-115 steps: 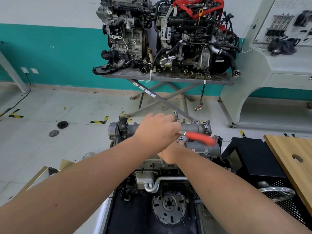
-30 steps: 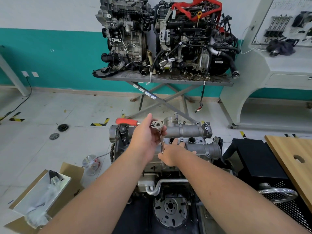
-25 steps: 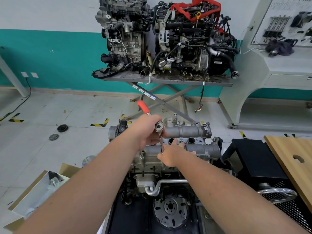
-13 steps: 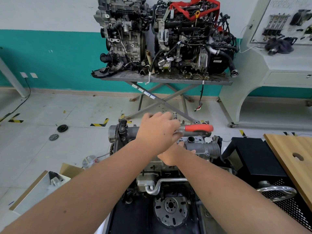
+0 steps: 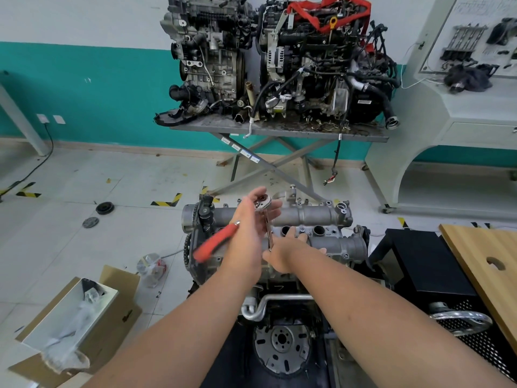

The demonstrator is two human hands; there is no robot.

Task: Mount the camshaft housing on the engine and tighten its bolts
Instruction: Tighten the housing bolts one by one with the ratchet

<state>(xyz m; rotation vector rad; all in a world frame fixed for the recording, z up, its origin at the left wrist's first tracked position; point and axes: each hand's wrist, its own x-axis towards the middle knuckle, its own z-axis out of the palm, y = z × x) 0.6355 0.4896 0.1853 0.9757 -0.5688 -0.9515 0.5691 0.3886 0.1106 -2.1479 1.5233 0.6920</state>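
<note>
A person's two bare arms reach forward over an engine; the left hand (image 5: 253,219) forms the upper grip, fingers half spread and loosely wrapped about the head of a ratchet wrench (image 5: 263,204), whose red handle (image 5: 214,243) slants down and away to the left of that grip; a slim steel extension bar (image 5: 268,231) drops from the ratchet head to the lower grip; there the right hand (image 5: 285,253) lies on the metal, fingers forward, steadying the bar's foot, though whether they pinch it cannot be told.

Directly beneath both grips sits the camshaft housing (image 5: 307,217), a long grey cast-metal cover already seated across the top of the engine (image 5: 277,275); it looks rigid, heavy and possibly oily, best lifted by its two ends; the ratchet is probably light and stiff, best taken by the red handle for leverage while the other hand keeps the bar upright.

Down and left of the grips, on the floor, an open cardboard box (image 5: 123,309) holds a white liner with crumpled clear plastic wrapping (image 5: 70,337); nearer the grips lies a small clear plastic bag (image 5: 151,266), contents unclear; beyond the grips, a metal surface (image 5: 279,128) carries two other engines (image 5: 279,60).
</note>
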